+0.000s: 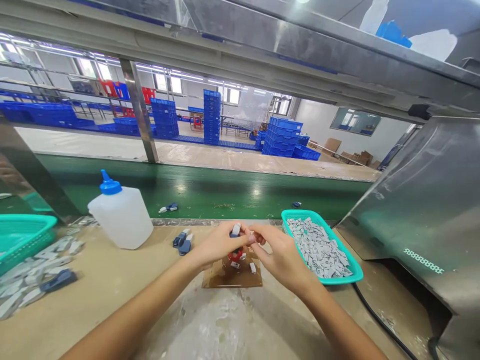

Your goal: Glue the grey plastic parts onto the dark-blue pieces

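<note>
1. At the near edge of the workbench (112, 290), beside the green conveyor belt (225, 192), both hands meet over a small brown plate (225, 277).
2. Left hand (217, 245): fingers curled shut, pinching a small grey-and-blue part (235, 230) held upright between thumb and forefinger.
3. Right hand (279, 255): fingertips closed against the same part from the other side; whether it carries a second, smaller piece cannot be told.
4. Under the hands, a red fixture (235, 256) stands on the brown plate, with a few loose grey bits just beside it.
5. Right of the hands, near: teal tray (356, 275) heaped with grey pieces (318, 247). Left: white bottle (122, 215) with blue cap; two blue parts (182, 241) lie between bottle and hands. A scatter of grey pieces and a second teal basket (22, 235) sit far left.
6. Risk, as judged: the part is tiny and held only at the fingertips, so a slip would likely drop it among the loose bits on the plate, or send it onto the belt.
7. Risk: the right forearm lies close to the tray rim; a nudge could spill pieces.
</note>
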Available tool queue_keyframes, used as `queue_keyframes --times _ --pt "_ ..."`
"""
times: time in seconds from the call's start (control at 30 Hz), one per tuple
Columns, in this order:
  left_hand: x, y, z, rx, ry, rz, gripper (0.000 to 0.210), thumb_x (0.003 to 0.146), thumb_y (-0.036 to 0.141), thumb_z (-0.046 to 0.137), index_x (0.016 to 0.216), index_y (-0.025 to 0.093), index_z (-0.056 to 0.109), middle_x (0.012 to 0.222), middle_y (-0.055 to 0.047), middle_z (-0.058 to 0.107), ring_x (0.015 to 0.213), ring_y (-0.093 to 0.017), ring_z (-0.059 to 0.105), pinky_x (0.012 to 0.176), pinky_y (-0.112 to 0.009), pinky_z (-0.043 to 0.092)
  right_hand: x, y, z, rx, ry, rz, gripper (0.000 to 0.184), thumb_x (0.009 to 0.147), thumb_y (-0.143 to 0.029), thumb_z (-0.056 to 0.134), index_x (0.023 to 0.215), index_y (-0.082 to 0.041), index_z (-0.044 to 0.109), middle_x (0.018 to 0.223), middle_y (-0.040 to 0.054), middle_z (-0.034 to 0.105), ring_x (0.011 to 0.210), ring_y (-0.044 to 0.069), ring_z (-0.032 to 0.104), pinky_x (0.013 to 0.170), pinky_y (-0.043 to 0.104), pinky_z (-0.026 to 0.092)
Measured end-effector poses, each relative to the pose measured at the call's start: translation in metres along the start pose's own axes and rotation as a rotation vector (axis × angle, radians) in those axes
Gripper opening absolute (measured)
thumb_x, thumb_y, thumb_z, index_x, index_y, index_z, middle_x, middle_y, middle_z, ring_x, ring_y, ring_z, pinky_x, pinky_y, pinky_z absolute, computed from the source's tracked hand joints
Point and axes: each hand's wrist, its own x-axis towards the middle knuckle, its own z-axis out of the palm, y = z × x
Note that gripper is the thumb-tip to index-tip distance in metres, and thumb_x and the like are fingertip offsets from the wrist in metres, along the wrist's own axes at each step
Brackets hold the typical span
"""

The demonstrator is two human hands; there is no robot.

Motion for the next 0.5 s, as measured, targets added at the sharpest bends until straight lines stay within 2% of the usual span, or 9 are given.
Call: queue_keyframes --times 0.1,0.27,0.4,0.5 --pt "0.0 -0.001 -0.002 -0.094 -0.078 -0.064 0.018 0.065 0.032 0.056 0.061 0.015 0.051 0.057 0.004 0.047 0.052 -0.008 0.042 0.047 -0.02 0.032 0.0 0.0 0.002 0.022 0.02 -0.036 0.021 0.078 -0.011 0.048 0.097 -0.018 0.056 0.083 0.0049 0.065 0.073 0.015 0.059 0.064 0.025 0.049" --pt "-0.002 -0.001 -0.015 -0.104 -0.027 -0.042 0.02 0.061 0.031 0.061 0.069 0.018 0.047 0.062 0.005 0.05 0.054 -0.007 0.042 0.049 -0.02 0.032 0.003 0.004 -0.002 0.087 0.02 -0.039 0.014 0.075 -0.01 0.054 0.085 -0.018 0.059 0.076 0.0032 0.063 0.069 0.013 0.058 0.062 0.024 0.049" --pt "-0.002 -0.001 -0.022 -0.071 -0.054 -0.054 0.023 0.062 0.029 0.061 0.069 0.019 0.042 0.062 0.006 0.048 0.053 -0.006 0.038 0.049 -0.02 0.032 0.003 0.008 -0.003 0.141 0.019 -0.133 0.016 0.077 -0.007 0.051 0.08 -0.018 0.062 0.079 0.0037 0.066 0.073 0.012 0.06 0.066 0.023 0.05" --pt "-0.001 -0.003 -0.022 -0.057 -0.066 -0.053 0.023 0.061 0.029 0.062 0.068 0.019 0.042 0.062 0.006 0.045 0.054 -0.006 0.038 0.048 -0.02 0.031 0.002 0.01 0.0 0.143 0.038 -0.146 0.016 0.077 -0.007 0.051 0.078 -0.017 0.063 0.077 0.0043 0.066 0.07 0.012 0.06 0.064 0.022 0.05"
